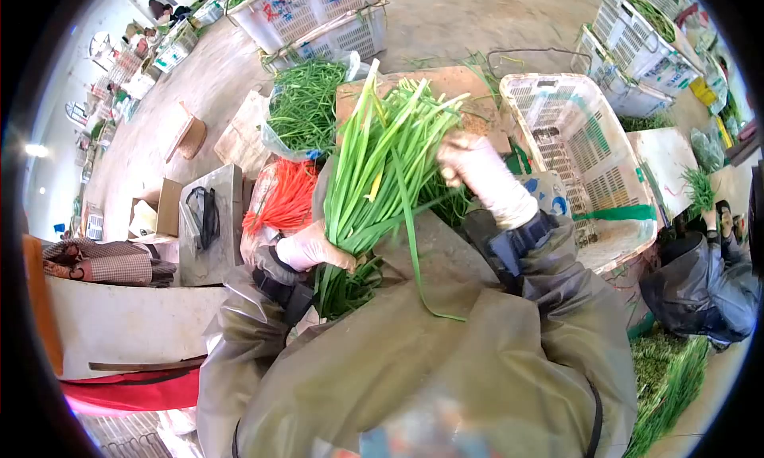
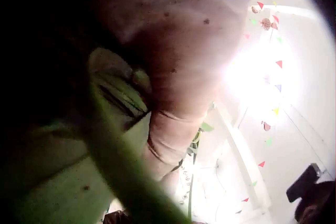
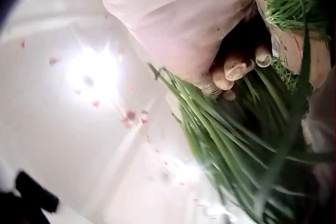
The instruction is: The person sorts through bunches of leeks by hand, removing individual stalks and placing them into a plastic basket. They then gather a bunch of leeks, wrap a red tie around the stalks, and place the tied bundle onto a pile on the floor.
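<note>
A thick bunch of garlic chives (image 1: 390, 155), long flat green leaves with some pale ends, fans upward over the person's lap. Around its lower part the left hand (image 1: 318, 249), in a pale glove, curls its fingers; in the left wrist view that hand (image 2: 178, 61) fills the upper middle, with blurred leaves (image 2: 126, 176) below. At the bunch's right edge is the gloved right hand (image 1: 481, 171), its fingers bent inward. The right wrist view shows its bare fingertips (image 3: 236, 69) pinched against the leaves (image 3: 226, 134). One long leaf (image 1: 414, 251) droops onto the brown apron (image 1: 446, 354).
Beyond the bunch lies a brown board (image 1: 477, 108). At left stand a bag of cut greens (image 1: 306, 108) and a pile of red ties (image 1: 285, 191). A white plastic crate (image 1: 585, 155) is at right, with another person (image 1: 704, 275) beyond it. Stacked crates (image 1: 318, 28) stand ahead.
</note>
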A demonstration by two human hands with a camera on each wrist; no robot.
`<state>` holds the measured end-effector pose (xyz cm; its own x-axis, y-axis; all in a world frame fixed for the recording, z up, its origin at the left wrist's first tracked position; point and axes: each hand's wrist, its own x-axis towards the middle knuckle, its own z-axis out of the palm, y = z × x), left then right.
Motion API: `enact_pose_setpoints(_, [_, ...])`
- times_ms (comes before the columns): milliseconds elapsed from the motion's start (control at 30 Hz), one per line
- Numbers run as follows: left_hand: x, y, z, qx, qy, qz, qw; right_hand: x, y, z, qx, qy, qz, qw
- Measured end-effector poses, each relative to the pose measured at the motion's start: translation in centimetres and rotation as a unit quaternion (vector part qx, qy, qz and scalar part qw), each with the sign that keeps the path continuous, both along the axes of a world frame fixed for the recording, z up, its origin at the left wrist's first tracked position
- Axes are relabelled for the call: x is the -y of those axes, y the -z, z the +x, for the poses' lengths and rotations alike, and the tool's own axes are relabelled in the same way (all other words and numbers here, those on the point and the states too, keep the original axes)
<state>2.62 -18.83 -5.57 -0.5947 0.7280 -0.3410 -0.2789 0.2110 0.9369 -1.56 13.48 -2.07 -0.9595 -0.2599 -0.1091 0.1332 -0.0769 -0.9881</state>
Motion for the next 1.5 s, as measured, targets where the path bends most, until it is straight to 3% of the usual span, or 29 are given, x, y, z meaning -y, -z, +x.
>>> enact_pose_setpoints(67, [0.2,0.2,0.6,0.022,-0.023,-0.023,0.999,-1.7,-0.1,-0.3,-0.045,0.111,-0.062,0.991])
enact_pose_setpoints(100, [0.2,0.1,0.9,0.023,-0.028,-0.024,0.999,-3.3,0.4,-0.9,-0.089,0.124,-0.208,0.966])
enact_pose_setpoints(167, [-0.2,-0.5,1.7,-0.073,-0.045,-0.091,0.992,-5.5,-0.3,-1.5,-0.118,0.128,-0.232,0.957])
enact_pose_setpoints(200, [-0.5,-1.2,1.8,-0.023,-0.04,-0.113,0.993,-5.4,-2.2,-0.3,-0.139,0.122,-0.06,0.981])
enact_pose_setpoints(233, [-0.7,-1.0,1.9,-0.021,-0.035,-0.114,0.993,-2.9,-6.0,1.4,-0.079,0.066,0.02,0.994])
enact_pose_setpoints(267, [-1.0,-0.6,2.1,-0.065,-0.041,-0.145,0.986,-1.4,-5.6,1.5,-0.075,0.01,0.127,0.989])
enact_pose_setpoints(300, [-1.4,-0.3,2.2,-0.11,-0.047,-0.175,0.977,-0.3,-4.7,1.3,-0.07,-0.047,0.231,0.969])
enact_pose_setpoints(333, [-2.4,-1.7,2.6,-0.131,-0.054,-0.186,0.972,0.6,-3.1,0.4,-0.161,-0.046,0.397,0.903])
enact_pose_setpoints(367, [-2.4,-1.5,2.7,-0.128,-0.049,-0.188,0.973,0.6,-1.9,0.2,-0.223,-0.07,0.404,0.885])
enact_pose_setpoints(433, [-2.2,-0.7,3.0,-0.151,-0.05,-0.217,0.963,0.5,-1.3,-0.8,-0.02,-0.134,0.229,0.964])
enact_pose_setpoints(500, [-1.3,0.1,3.4,-0.156,-0.052,-0.212,0.963,-0.9,-1.0,-0.9,-0.026,-0.219,0.156,0.963])
enact_pose_setpoints(567, [-0.9,-0.7,3.6,-0.103,-0.046,-0.251,0.961,-2.1,-0.4,0.8,0.016,-0.173,-0.014,0.985])
enact_pose_setpoints(600, [-0.8,-1.0,3.9,-0.132,-0.049,-0.263,0.955,-2.8,0.1,1.3,0.076,-0.143,-0.086,0.983])
enact_pose_setpoints(633, [-0.4,-0.6,4.1,-0.126,-0.051,-0.262,0.955,-3.7,-0.5,1.9,0.093,-0.074,-0.086,0.989])
enact_pose_setpoints(700, [0.1,0.3,4.1,-0.093,-0.093,-0.176,0.976,-6.1,-1.5,2.4,0.062,-0.011,-0.049,0.997])
enact_pose_setpoints(767, [0.3,0.1,4.4,-0.119,-0.102,-0.18,0.971,-9.7,0.9,3.1,-0.08,0.105,-0.203,0.97])
enact_pose_setpoints(833, [1.2,0.3,4.4,-0.16,-0.093,-0.264,0.947,-14.1,2.0,2.0,-0.073,-0.01,-0.4,0.913])
enact_pose_setpoints(867, [1.3,0.4,4.6,-0.173,-0.104,-0.268,0.942,-13.9,0.9,2.4,-0.072,0.003,-0.156,0.985])
enact_pose_setpoints(900, [1.4,0.6,4.6,-0.172,-0.104,-0.268,0.942,-13.4,0.1,2.7,-0.066,0.017,0.099,0.993])
enact_pose_setpoints(967, [1.6,0.9,4.5,-0.204,-0.105,-0.296,0.927,-12.2,0.4,3.0,-0.133,-0.093,0.262,0.951])
enact_pose_setpoints(1000, [1.4,0.9,4.5,-0.204,-0.099,-0.297,0.928,-8.9,0.6,3.5,-0.185,0.01,0.511,0.839])
enact_pose_setpoints(1067, [0.7,0.7,4.3,-0.244,-0.07,-0.358,0.898,-6.1,1.0,2.5,-0.229,0.004,0.44,0.869])
enact_pose_setpoints(1100, [0.2,0.7,4.4,-0.244,-0.069,-0.357,0.899,-4.5,2.1,2.3,-0.247,0.016,0.476,0.844])
enact_pose_setpoints(1167, [-1.1,0.3,4.9,-0.28,-0.06,-0.376,0.881,-1.0,4.2,1.6,-0.284,0.031,0.44,0.851])
enact_pose_setpoints(1233, [-1.9,-0.2,5.3,-0.28,-0.048,-0.411,0.866,1.2,5.7,1.2,-0.351,0.087,0.473,0.804])
enact_pose_setpoints(1333, [-1.5,0.6,6.0,-0.311,-0.066,-0.445,0.837,1.9,7.2,0.9,-0.299,0.075,0.545,0.78])
enact_pose_setpoints(1367, [-1.4,0.4,6.2,-0.309,-0.065,-0.446,0.838,1.7,8.1,0.7,-0.297,0.074,0.544,0.781])
enact_pose_setpoints(1433, [-1.2,0.4,6.8,-0.313,-0.056,-0.456,0.831,0.0,10.4,-0.3,-0.354,0.089,0.575,0.732])
enact_pose_setpoints(1500, [-0.5,0.5,7.3,-0.31,-0.058,-0.456,0.832,-2.9,12.4,-1.1,-0.341,0.131,0.614,0.7])
